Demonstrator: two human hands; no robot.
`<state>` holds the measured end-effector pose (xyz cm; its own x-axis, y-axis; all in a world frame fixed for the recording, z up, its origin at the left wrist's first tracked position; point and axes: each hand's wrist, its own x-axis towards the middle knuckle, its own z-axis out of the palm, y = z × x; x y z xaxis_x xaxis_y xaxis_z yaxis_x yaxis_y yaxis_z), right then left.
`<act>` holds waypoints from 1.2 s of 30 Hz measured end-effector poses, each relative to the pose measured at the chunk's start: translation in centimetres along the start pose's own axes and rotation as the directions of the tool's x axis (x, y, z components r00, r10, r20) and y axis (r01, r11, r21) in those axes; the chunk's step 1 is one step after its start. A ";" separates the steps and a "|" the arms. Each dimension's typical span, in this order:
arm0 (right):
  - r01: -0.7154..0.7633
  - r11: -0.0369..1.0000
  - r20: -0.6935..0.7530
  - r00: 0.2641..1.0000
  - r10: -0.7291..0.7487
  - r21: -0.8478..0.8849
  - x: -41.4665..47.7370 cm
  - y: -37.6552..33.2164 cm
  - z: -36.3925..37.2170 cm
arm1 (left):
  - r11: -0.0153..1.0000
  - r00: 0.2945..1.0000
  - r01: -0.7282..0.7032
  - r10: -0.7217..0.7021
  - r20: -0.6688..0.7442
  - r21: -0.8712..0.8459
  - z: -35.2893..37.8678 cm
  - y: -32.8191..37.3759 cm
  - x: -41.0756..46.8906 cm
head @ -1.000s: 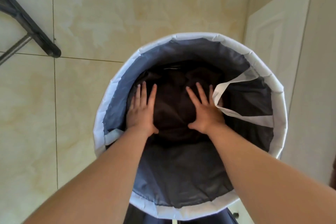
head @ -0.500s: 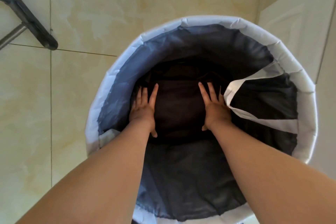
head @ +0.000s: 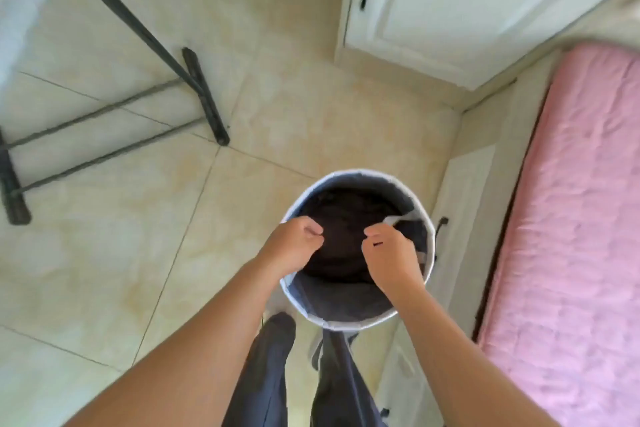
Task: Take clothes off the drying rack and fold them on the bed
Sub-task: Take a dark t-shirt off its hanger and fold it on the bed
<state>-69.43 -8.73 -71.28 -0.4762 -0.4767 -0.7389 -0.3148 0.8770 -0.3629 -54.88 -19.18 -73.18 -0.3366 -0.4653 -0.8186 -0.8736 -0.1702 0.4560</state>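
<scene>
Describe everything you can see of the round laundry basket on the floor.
The laundry basket is round and soft-sided, apparently fabric, with a white rim and grey-blue lining. It stands upright on the tiled floor near the pink bed. Inside lie dark clothes. A white strap folds inward at its right side. The left hand and right hand hover curled over its mouth; whether either grips it cannot be told.

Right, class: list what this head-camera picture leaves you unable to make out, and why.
Head view: dark clothes in the basket: shadow hides kind and number.
Drying rack: upper part cut off by the top edge.
Bed: cut off by the right edge.
Left hand, right hand: blur hides whether curled fingers grip anything.
</scene>
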 end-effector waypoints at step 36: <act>0.932 0.332 -0.019 0.333 -0.943 -0.146 -50.4 -56.1 -3.7 | 0.948 0.424 -0.318 0.152 -0.893 0.010 -49.1 -13.4 -59.5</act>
<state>-30.80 -34.13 -11.59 0.1232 -0.9866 0.1070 -0.6680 -0.1622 -0.7263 -5.85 -31.85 -13.47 0.0387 -0.9987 0.0343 -0.7246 -0.0044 0.6892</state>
